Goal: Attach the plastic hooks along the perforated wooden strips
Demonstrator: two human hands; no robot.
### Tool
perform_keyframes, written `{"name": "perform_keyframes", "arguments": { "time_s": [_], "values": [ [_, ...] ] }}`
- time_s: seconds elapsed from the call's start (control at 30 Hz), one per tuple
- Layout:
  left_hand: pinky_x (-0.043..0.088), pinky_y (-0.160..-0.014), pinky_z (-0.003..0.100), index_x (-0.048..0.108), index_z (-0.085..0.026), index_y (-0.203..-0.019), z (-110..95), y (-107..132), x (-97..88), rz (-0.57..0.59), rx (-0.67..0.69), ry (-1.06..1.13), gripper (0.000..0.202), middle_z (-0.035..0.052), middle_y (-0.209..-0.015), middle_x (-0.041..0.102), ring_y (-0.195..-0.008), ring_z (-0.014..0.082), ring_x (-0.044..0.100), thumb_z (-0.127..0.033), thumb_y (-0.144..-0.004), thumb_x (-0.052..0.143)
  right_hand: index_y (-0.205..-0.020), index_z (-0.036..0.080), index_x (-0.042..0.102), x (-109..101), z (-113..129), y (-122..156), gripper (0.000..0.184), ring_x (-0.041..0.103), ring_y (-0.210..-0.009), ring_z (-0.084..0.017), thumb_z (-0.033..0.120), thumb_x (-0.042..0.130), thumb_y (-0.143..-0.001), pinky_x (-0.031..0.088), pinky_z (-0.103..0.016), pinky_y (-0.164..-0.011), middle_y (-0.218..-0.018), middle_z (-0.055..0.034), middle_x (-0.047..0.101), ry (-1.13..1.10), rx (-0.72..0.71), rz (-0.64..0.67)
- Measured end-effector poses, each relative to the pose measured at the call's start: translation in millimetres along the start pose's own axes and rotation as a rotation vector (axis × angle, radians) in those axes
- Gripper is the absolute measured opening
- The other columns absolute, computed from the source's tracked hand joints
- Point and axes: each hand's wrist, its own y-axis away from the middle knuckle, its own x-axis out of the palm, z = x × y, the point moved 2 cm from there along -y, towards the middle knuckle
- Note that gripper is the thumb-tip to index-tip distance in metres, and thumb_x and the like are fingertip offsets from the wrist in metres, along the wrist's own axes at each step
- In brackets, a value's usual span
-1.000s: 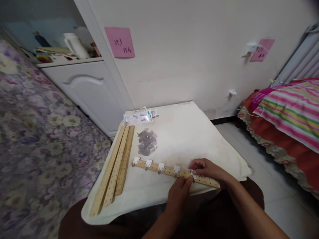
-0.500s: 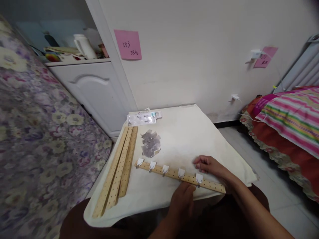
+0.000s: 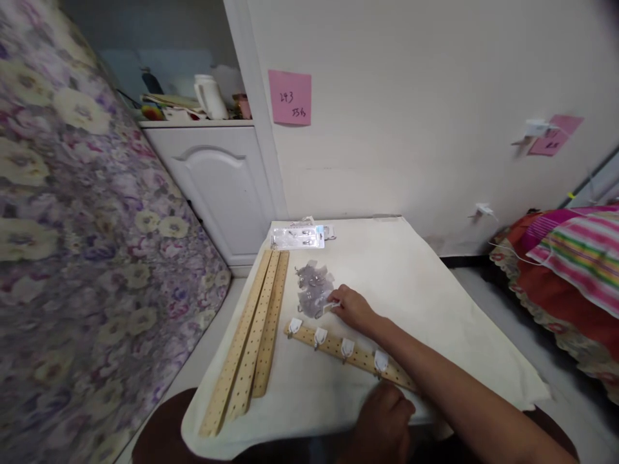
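A perforated wooden strip (image 3: 333,348) lies across the near part of the table. Several white-backed hooks (image 3: 347,348) sit along it in a row. My left hand (image 3: 387,412) is curled closed by the strip's front edge; what its fingers hold, if anything, is hidden. Over the strip reaches my right forearm, covering its right end. At the right side of a pile of clear-backed metal hooks (image 3: 312,287), my right hand (image 3: 355,308) pinches a hook with a pale backing (image 3: 329,305) between thumb and fingers.
More perforated wooden strips (image 3: 254,328) lie lengthwise at the table's left. Clear plastic packaging (image 3: 297,237) rests at the far left corner of the cream tablecloth (image 3: 416,277). A floral curtain (image 3: 97,225) hangs on the left; a bed (image 3: 561,290) stands at right.
My right hand has moved left from beyond the strip to the hook pile and has taken hold of a hook. The view has shifted, and my left hand stays near the strip's front edge.
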Motion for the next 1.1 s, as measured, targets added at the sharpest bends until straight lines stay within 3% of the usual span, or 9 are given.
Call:
{"name": "perform_keyframes", "arguments": {
  "time_s": [0.17, 0.3, 0.53, 0.63, 0.77, 0.87, 0.93, 1.1],
  "values": [
    [0.039, -0.062, 0.029, 0.056, -0.020, -0.079, 10.2, 3.2, 14.2, -0.054, 0.017, -0.026, 0.007, 0.0051, -0.079, 0.059, -0.074, 0.0187, 0.052, -0.019, -0.072, 0.055, -0.076, 0.019, 0.062, 7.5, -0.5, -5.7, 0.009, 0.050, -0.075, -0.014, 0.011, 0.060, -0.073, 0.035, -0.026, -0.070, -0.086, -0.0014, 0.054, 0.034, 0.004, -0.003],
    [0.039, -0.067, 0.030, 0.056, -0.020, -0.085, 6.8, 3.7, 8.4, -0.047, 0.019, 0.015, 0.014, 0.0051, -0.086, 0.058, -0.080, 0.0189, 0.052, -0.017, -0.072, 0.052, -0.070, 0.019, 0.058, -4.1, -6.8, 6.3, 0.007, 0.047, -0.068, -0.012, 0.016, 0.064, -0.071, 0.035, -0.025, -0.064, -0.076, 0.0009, 0.053, -0.063, 0.051, -0.029],
    [0.040, -0.066, 0.029, 0.055, -0.019, -0.089, -7.7, -0.1, -16.8, -0.035, -0.013, 0.121, 0.029, 0.0065, -0.088, 0.058, -0.081, 0.0189, 0.051, -0.005, -0.065, 0.047, -0.077, 0.019, 0.049, -40.5, -14.5, 58.8, 0.016, 0.041, -0.046, -0.008, 0.034, 0.054, -0.078, 0.033, -0.021, -0.046, -0.059, 0.0060, 0.048, -0.426, 0.179, -0.041],
    [0.043, -0.070, 0.028, 0.054, -0.019, -0.094, -21.6, -3.3, -31.2, -0.054, -0.059, 0.207, 0.029, 0.0069, -0.091, 0.058, -0.084, 0.0177, 0.054, -0.003, -0.073, 0.042, -0.079, 0.019, 0.050, -55.0, -11.8, 90.4, 0.024, 0.037, -0.043, -0.006, 0.040, 0.059, -0.074, 0.028, -0.020, -0.044, -0.056, 0.0069, 0.047, -0.704, 0.230, -0.075],
    [0.048, -0.076, 0.029, 0.052, -0.020, -0.102, -41.6, -10.5, -56.5, -0.128, -0.090, 0.229, 0.028, 0.0075, -0.097, 0.059, -0.089, 0.0176, 0.057, -0.006, -0.081, 0.040, -0.074, 0.019, 0.053, -62.1, -7.6, 128.1, 0.026, 0.037, -0.043, -0.006, 0.037, 0.070, -0.066, 0.027, -0.020, -0.045, -0.053, 0.0064, 0.048, -1.066, 0.288, -0.148],
    [0.047, -0.087, 0.034, 0.047, -0.020, -0.116, -47.0, -17.7, -77.9, -0.342, -0.083, 0.080, 0.035, 0.0096, -0.108, 0.056, -0.103, 0.0198, 0.054, -0.008, -0.083, 0.043, -0.077, 0.019, 0.055, -60.6, -3.8, 148.1, 0.026, 0.036, -0.043, -0.006, 0.036, 0.071, -0.066, 0.028, -0.020, -0.043, -0.054, 0.0066, 0.046, -1.121, 0.288, -0.245],
    [0.047, -0.090, 0.036, 0.046, -0.020, -0.120, -46.3, -23.3, -86.8, -0.412, -0.092, -0.022, 0.039, 0.0104, -0.112, 0.055, -0.106, 0.0212, 0.053, -0.010, -0.082, 0.047, -0.087, 0.021, 0.057, -58.1, -0.8, 157.7, 0.029, 0.037, -0.043, -0.006, 0.037, 0.071, -0.067, 0.027, -0.020, -0.042, -0.055, 0.0078, 0.043, -1.113, 0.277, -0.308],
    [0.051, -0.079, 0.033, 0.049, -0.020, -0.118, -46.0, -34.2, -89.0, -0.350, -0.156, 0.038, 0.039, 0.0077, -0.104, 0.060, -0.092, 0.0189, 0.058, -0.017, -0.080, 0.054, -0.090, 0.022, 0.057, -50.2, 3.4, 171.6, 0.031, 0.042, -0.047, -0.008, 0.042, 0.069, -0.069, 0.031, -0.021, -0.044, -0.061, 0.0060, 0.047, -0.979, 0.254, -0.289]
  ]
}}
